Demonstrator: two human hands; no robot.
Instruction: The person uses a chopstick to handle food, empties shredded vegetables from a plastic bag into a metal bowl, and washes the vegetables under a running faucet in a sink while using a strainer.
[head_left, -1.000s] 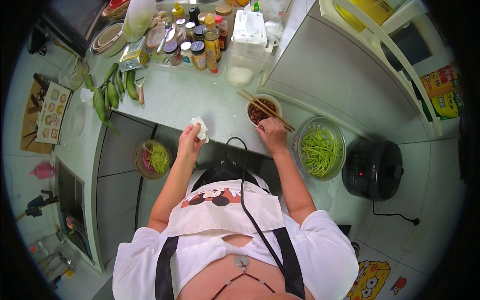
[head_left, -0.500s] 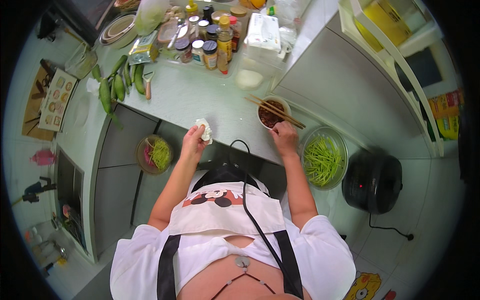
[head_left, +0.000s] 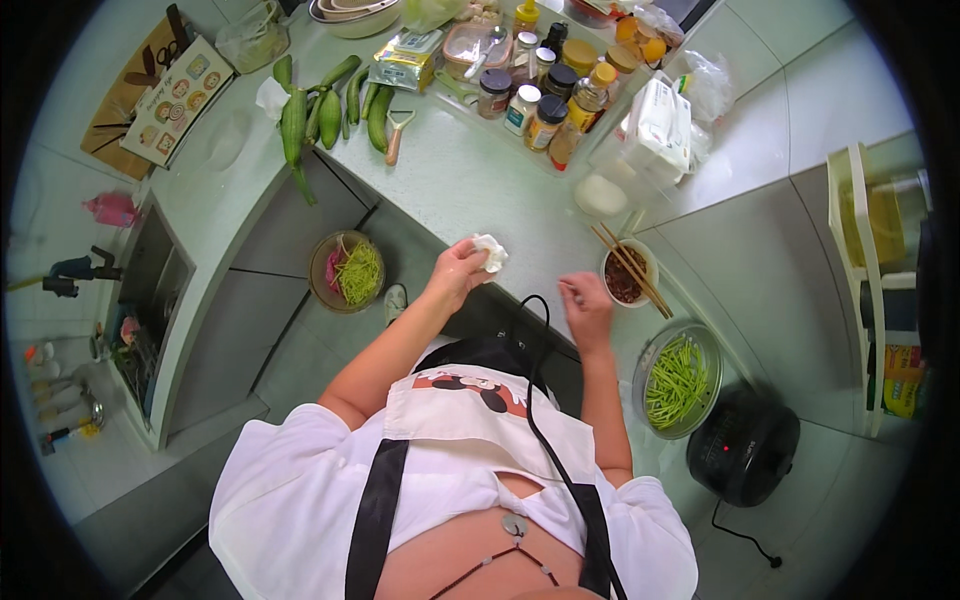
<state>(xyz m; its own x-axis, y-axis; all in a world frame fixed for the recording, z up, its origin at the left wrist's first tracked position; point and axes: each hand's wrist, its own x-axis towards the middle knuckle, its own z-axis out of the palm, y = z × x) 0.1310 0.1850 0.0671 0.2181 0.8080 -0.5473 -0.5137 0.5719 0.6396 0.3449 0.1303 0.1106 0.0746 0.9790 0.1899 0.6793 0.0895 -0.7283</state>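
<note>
- Tissue (head_left: 488, 252), white, thin and crumpled, is pinched between the fingers of your left hand (head_left: 458, 272), sticking out toward the other hand over the near edge of the pale, glossy counter (head_left: 470, 185).
- Your right hand (head_left: 588, 302) is apart from your left one, its fingers curled inward; you cannot tell from this view whether they close on anything.
- Just to the right of your right hand sits a small round white bowl (head_left: 653, 290) of dark reddish-brown food pieces (head_left: 621, 284); whether your hand touches it is unclear.
- Two long brown chopsticks (head_left: 634, 271) lie across that bowl.
- Farther right of your right hand and closer to your body, a round greyish basin (head_left: 712, 375) holds cut bright-green stalks (head_left: 678, 385), beside a rounded black electric cooker (head_left: 742, 450) with a red light.
- Ahead and left of your left hand lie long green vegetables (head_left: 328, 118) and a peeler with a brown handle (head_left: 393, 150).
- Lower than the counter, left of your left hand, a round brownish tub (head_left: 319, 270) contains green shreds (head_left: 358, 274).
</note>
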